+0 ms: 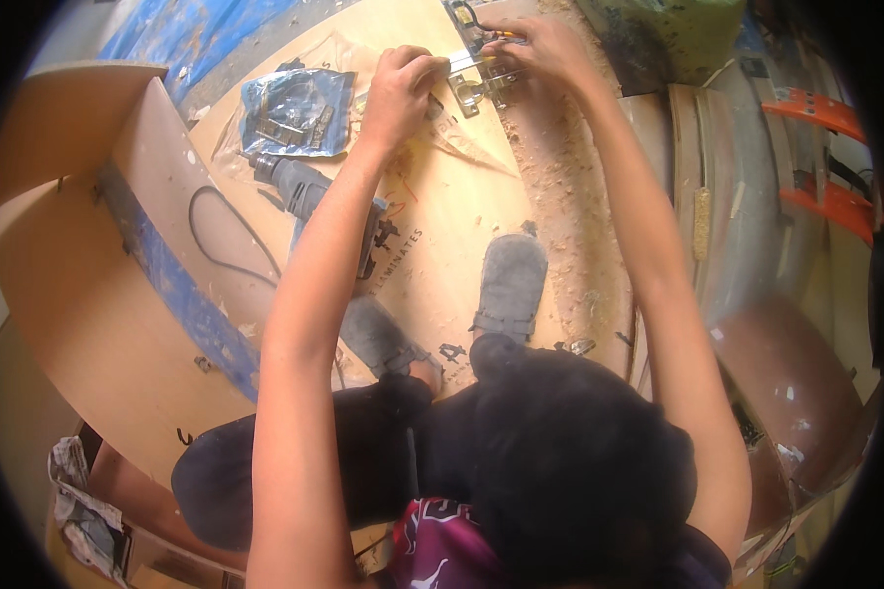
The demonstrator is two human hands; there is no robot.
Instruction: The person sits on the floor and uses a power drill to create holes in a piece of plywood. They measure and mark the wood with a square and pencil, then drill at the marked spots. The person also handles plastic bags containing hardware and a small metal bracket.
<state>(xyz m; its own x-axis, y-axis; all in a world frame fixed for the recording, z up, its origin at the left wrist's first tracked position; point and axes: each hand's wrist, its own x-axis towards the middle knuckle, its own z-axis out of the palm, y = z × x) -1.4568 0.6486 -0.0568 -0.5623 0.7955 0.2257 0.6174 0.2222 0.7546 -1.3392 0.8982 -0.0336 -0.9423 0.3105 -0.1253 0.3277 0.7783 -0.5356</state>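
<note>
At the far end of a board my left hand (pixel 400 93) is closed, thumb and fingers pinching a short pale strip (pixel 461 62). Opposite it, my right hand (pixel 543 54) closes its fingers round a slim black-and-orange stick (pixel 506 36); its exact kind is unclear. Between and just below the hands sit metal cabinet hinges (pixel 469 92), near the edge of the board. A clear plastic bag (pixel 297 111) with dark contents lies left of my left hand. Beside my left forearm rests a power drill (pixel 303 187), partly hidden by the arm.
My shoes (pixel 513 280) rest on the printed pale board (pixel 432 211). Curved-looking cabinet panels (pixel 118 304) stand on the left, with a dark cable (pixel 221 231) against them. Wood shavings (pixel 584 216) cover the strip to the right. Stacked boards (pixel 692 187) and orange clamp-like parts (pixel 820 113) lie farther right.
</note>
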